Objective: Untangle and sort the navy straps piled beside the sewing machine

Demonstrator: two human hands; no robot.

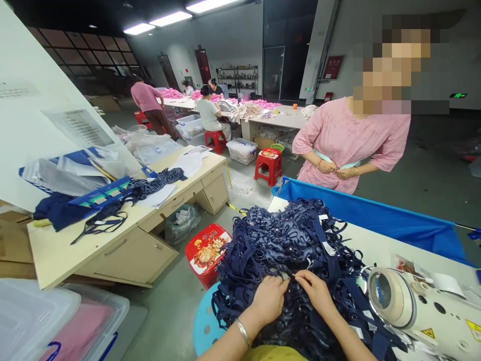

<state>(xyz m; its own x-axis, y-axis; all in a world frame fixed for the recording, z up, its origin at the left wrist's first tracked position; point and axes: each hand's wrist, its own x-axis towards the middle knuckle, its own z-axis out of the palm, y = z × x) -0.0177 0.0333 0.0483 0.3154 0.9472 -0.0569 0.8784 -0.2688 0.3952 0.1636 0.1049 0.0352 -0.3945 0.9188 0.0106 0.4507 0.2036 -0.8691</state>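
In the head view, the left hand (268,298), a bangle (243,333) on its wrist, curls its fingers into the navy pile (278,235), pinching cloth near a small pale patch. The right hand (313,291) brings thumb and forefinger together on the dark cloth just beside it. Exactly which piece either hand grips cannot be made out; straps and patterned fabric tangle together. The pile lies directly in front of the wearer, spilling beside a blue stool (206,321), mostly hidden, and partly covering a red stool (206,250). White tags show in it, their print too small to read. At right, the sewing machine (428,306) is cut off by the edge. Beyond the pile, a blue bin (376,210) hides the lower body of a person (353,140) in pink, whose face is pixelated and whose hands meet at the waist. At left, papers and navy cloth lie on a desk (124,250).
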